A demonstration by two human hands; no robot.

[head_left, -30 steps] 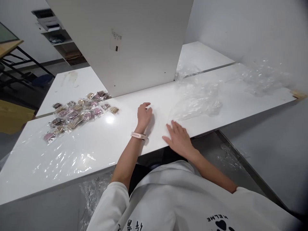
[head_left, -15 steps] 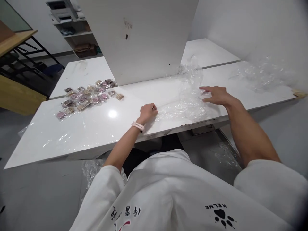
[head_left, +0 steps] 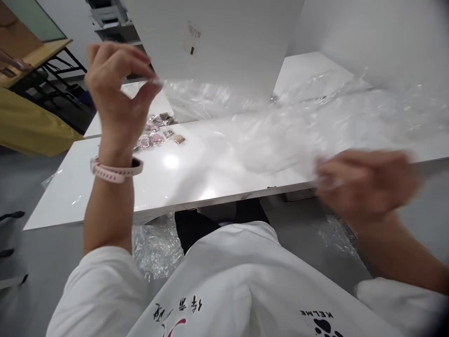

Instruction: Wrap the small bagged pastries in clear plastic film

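Observation:
A clear plastic sheet stretches between my two hands above the white table, thin and blurred by motion. My left hand, with a pink watch band at its wrist, is raised high and pinches one end of the sheet between thumb and index finger. Low on the right, my right hand is smeared by motion, but its fingers look closed on the sheet's other end. Several small packets in clear wrap lie on the table behind my left hand, partly hidden by it.
A white panel stands upright at the table's back. More crumpled clear film lies at the right. Plastic film also sits on the floor below the table. Far left, a person's hand shows at a wooden table.
My left hand has risen and moved left, pulling the plastic up off the table. My right hand has come nearer and to the right, its spread fingers now closed. The sheet is spread wider.

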